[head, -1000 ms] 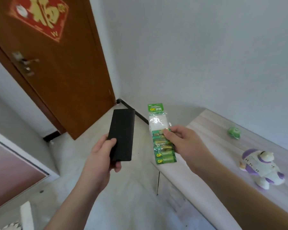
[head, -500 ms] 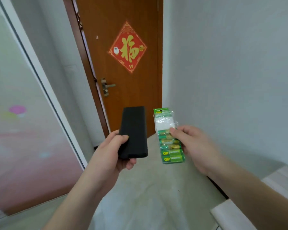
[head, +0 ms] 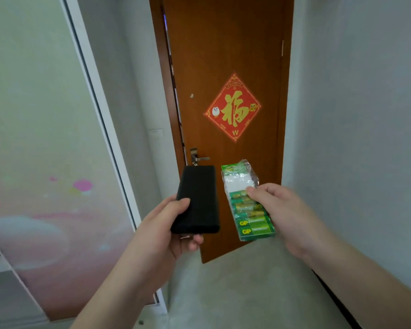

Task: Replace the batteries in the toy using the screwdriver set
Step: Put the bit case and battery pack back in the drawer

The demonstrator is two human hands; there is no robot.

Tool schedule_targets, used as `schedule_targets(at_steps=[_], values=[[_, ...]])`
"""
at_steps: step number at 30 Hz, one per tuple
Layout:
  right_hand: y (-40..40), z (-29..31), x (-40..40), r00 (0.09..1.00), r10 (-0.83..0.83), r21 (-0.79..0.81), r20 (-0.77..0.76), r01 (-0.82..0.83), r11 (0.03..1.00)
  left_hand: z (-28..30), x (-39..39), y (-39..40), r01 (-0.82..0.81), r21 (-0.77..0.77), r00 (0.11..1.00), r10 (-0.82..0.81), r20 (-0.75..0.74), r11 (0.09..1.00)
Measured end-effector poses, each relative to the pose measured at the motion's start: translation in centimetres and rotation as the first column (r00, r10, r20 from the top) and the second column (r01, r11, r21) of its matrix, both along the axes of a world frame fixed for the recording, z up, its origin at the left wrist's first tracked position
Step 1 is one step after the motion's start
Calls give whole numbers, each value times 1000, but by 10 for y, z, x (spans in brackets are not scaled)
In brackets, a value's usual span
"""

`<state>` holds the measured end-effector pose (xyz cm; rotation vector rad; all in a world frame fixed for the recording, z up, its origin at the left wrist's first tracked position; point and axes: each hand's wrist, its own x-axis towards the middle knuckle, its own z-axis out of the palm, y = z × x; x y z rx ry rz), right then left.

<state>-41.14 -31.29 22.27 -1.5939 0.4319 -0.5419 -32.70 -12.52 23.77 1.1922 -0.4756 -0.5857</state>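
Batteries, one GP strip pack [head: 248, 205], green-labelled cells in clear plastic wrap with a torn, emptied upper section: pinched at mid-length between thumb and fingers of the right hand [head: 285, 217], the strip running up and away from the palm, its printed lower end nearest the camera. Black case [head: 196, 200], flat, oblong, closed, presumably the screwdriver set: gripped at its near end by the left hand [head: 161, 233], thumb over the top face, fingers curled underneath. Both items are carried side by side at chest height, close but apart, one per hand, which reads as supplies in transit, not in use. Toy: not in view. Background: brown wooden door [head: 223, 55] with lever handle [head: 198, 159] and red diamond decoration [head: 233, 108], white wall to the right, frosted glass panel [head: 38, 138] to the left.
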Motion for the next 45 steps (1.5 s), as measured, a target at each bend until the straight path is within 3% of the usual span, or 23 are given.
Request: schedule_targets(at_steps=[9, 20, 28, 37, 45], values=[[-44, 16, 73, 990, 138, 117, 35, -141, 983, 0, 40, -35, -210, -51, 976, 206, -76, 976], [12, 1, 220, 940, 342, 192, -16, -333, 923, -23, 138, 8, -464, -40, 883, 459, -96, 885], [65, -3, 321, 903, 427, 172, -38, -415, 893, -35, 228, 59, -550, -42, 833, 545, -90, 834], [69, -30, 421, 876, 481, 235, -32, -462, 856, -51, 309, 59, -590, -11, 807, 589, -53, 807], [39, -60, 524, 782, 623, 294, 6, -597, 746, -70, 385, 20, -738, 31, 671, 738, -71, 674]])
